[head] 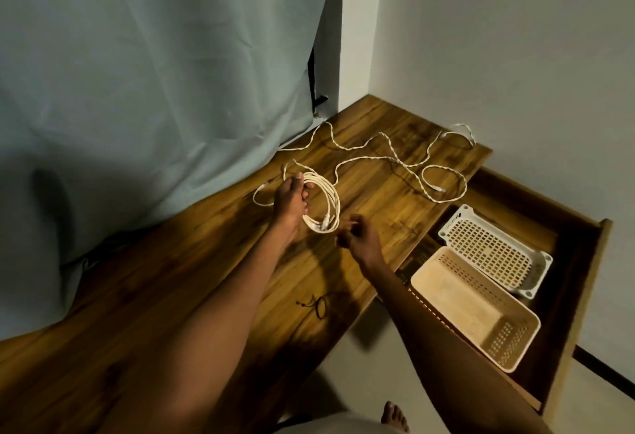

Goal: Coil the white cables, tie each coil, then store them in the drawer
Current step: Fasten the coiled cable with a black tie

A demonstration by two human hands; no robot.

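Note:
My left hand [290,201] grips a coiled white cable [326,203] over the wooden desk [206,262]; the coil hangs from my fingers with its plug ends at the bottom. My right hand [359,236] hovers just right of the coil, fingers curled, holding nothing that I can make out. A second white cable [388,159] lies loose and uncoiled across the far part of the desk. The drawer [580,262] stands pulled out at the right. A thin dark tie [319,305] lies on the desk near the front edge.
Inside the drawer sit a white perforated basket [494,251] and a beige perforated basket [477,310]. A grey-green curtain [154,90] hangs over the desk's left and back. White walls meet at the corner. A bare foot [395,416] shows on the floor.

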